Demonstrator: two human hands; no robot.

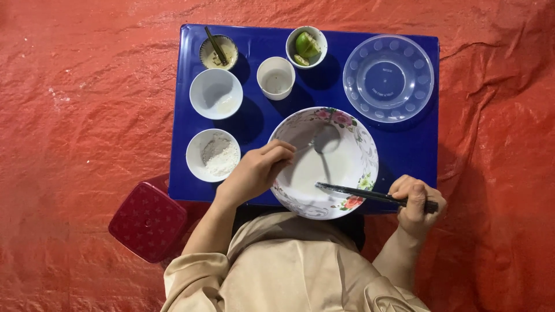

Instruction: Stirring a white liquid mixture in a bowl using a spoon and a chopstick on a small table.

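Observation:
A large white bowl with a flower pattern (363, 151) sits at the near edge of a blue tray-table (404, 147). My left hand (254, 170) holds a metal spoon (325, 138) whose head lies in the bowl's pale contents. My right hand (415, 202) grips dark chopsticks (352, 192) that reach left over the bowl's near rim. Both hands rest at the table's near edge.
On the table stand a white bowl with white powder (213, 155), an empty-looking white bowl (215, 93), a small dish with a dark utensil (218, 52), a white cup (276, 78), a bowl with lime pieces (306, 46) and a clear plastic bowl (388, 78). A red box (148, 221) lies on the orange sheet (81, 115).

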